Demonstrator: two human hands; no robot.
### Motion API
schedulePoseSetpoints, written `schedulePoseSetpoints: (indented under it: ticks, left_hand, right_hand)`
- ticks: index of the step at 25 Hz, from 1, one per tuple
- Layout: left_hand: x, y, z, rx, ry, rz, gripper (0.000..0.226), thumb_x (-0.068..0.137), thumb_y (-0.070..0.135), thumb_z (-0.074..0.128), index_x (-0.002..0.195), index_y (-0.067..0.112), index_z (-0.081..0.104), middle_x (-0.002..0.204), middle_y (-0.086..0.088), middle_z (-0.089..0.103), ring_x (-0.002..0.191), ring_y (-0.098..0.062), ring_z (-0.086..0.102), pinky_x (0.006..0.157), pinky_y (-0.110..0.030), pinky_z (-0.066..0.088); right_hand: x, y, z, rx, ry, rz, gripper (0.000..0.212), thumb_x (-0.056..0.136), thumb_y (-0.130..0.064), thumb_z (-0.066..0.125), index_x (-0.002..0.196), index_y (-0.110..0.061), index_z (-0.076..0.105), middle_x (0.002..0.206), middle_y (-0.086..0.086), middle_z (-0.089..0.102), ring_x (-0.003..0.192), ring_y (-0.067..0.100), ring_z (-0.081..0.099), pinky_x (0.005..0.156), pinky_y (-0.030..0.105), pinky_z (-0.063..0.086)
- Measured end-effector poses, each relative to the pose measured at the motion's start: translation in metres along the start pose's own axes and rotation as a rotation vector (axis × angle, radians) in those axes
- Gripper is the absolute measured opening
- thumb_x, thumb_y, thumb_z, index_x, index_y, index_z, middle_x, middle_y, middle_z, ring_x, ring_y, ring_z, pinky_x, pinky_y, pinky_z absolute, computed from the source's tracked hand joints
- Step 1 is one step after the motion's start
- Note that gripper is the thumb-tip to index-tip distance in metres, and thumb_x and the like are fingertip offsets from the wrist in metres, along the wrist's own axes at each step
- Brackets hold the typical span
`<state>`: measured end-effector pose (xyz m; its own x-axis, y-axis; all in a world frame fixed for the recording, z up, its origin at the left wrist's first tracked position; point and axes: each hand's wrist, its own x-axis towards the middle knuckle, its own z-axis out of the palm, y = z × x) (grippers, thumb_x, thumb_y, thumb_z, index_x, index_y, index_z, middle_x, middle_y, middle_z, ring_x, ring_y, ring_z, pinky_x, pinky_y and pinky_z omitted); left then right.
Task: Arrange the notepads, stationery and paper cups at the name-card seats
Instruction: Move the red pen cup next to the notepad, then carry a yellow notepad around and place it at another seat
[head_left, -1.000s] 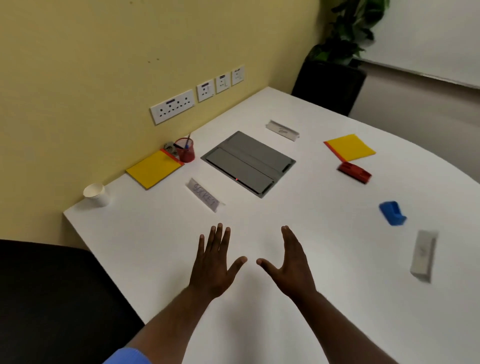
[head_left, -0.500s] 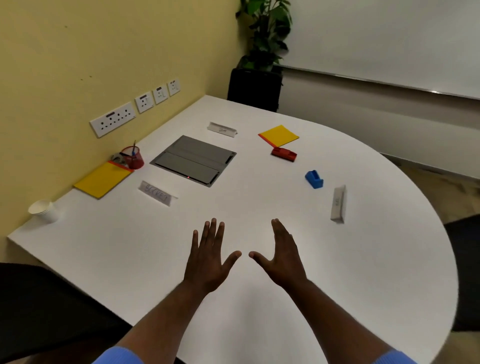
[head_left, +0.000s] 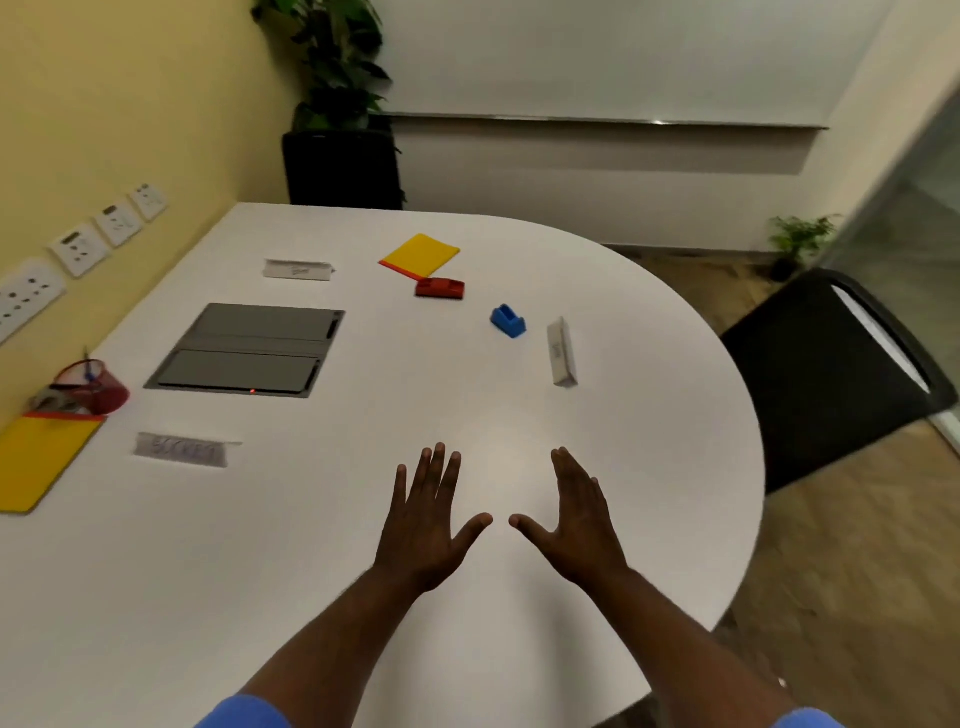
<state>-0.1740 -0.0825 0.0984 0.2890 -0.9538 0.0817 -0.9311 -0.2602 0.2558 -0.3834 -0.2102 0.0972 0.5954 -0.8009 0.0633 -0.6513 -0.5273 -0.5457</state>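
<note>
A person's left hand (head_left: 423, 525) and right hand (head_left: 576, 525) are spread side by side, palms down, over the near part of a white table (head_left: 649, 441). The fingers are straight, the thumbs point toward each other, and both hands hold nothing. Whether they touch the surface cannot be told. At the far left edge a yellow notepad (head_left: 39, 462) lies flat, with a red mesh pen cup (head_left: 93, 387) at its far end. A near name card (head_left: 182, 450) stands just right of this pad, its writing blurred. A grey panel (head_left: 249, 351) is set into the middle of the table, with a far card (head_left: 297, 269) beyond it. To the right of that card lies a second notepad (head_left: 422, 254), also yellow, with a red holder (head_left: 439, 288) just in front of it. A blue holder (head_left: 508, 321) sits a little nearer, beside a right card (head_left: 561, 352) that stands near the table's curved edge. White sockets (head_left: 78, 249) line the yellow wall on the left. A potted plant (head_left: 337, 67) stands in the far corner, and a black chair (head_left: 831, 374) stands off the table's right side.
</note>
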Motion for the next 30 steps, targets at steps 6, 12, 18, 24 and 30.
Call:
schedulePoseSetpoints:
  ticks: [6,12,18,24,30]
  left_hand:
    - [0.014,0.05,0.028,-0.018,-0.083,0.226,0.092,0.098,0.079,0.018,0.164,0.019,-0.006,0.172,-0.003,-0.014,0.158,-0.018,-0.014,0.127,-0.046,-0.005]
    - [0.027,0.145,0.057,-0.043,-0.127,0.41,0.093,0.099,0.077,0.023,0.164,0.016,-0.003,0.172,-0.003,-0.011,0.159,-0.019,-0.011,0.128,-0.039,-0.004]
    - [0.024,0.282,0.105,-0.021,-0.18,0.545,0.094,0.099,0.077,0.025,0.165,0.015,0.001,0.173,-0.004,-0.007,0.159,-0.019,-0.01,0.129,-0.04,-0.001]
    - [0.02,0.445,0.143,-0.042,-0.195,0.596,0.093,0.098,0.077,0.023,0.165,0.016,0.002,0.172,-0.002,-0.011,0.158,-0.017,-0.015,0.128,-0.038,-0.007]
    - [0.039,0.554,0.167,-0.014,-0.198,0.664,0.094,0.098,0.078,0.019,0.165,0.014,0.003,0.173,-0.005,-0.008,0.158,-0.017,-0.015,0.129,-0.041,-0.003]
  right_hand:
    - [-0.065,0.046,-0.023,-0.05,0.074,0.224,0.107,0.085,-0.081,0.047,0.162,-0.024,0.002,0.17,-0.008,0.003,0.156,0.008,0.001,0.127,0.039,0.0]
    - [-0.134,0.115,-0.064,-0.1,0.158,0.377,0.091,0.094,-0.077,0.026,0.162,-0.025,-0.003,0.17,-0.006,-0.003,0.156,0.012,-0.003,0.126,0.044,-0.005]
    - [-0.204,0.22,-0.123,-0.176,0.152,0.463,0.09,0.096,-0.074,0.027,0.162,-0.022,-0.006,0.17,-0.002,-0.01,0.156,0.015,-0.013,0.125,0.049,-0.009]
    - [-0.267,0.331,-0.203,-0.216,0.134,0.513,0.091,0.095,-0.074,0.03,0.162,-0.02,-0.001,0.171,0.001,-0.006,0.157,0.02,-0.004,0.125,0.049,-0.007]
    - [-0.29,0.417,-0.27,-0.238,0.169,0.549,0.091,0.095,-0.077,0.024,0.162,-0.021,-0.005,0.17,-0.002,-0.01,0.156,0.016,-0.011,0.126,0.049,-0.005]
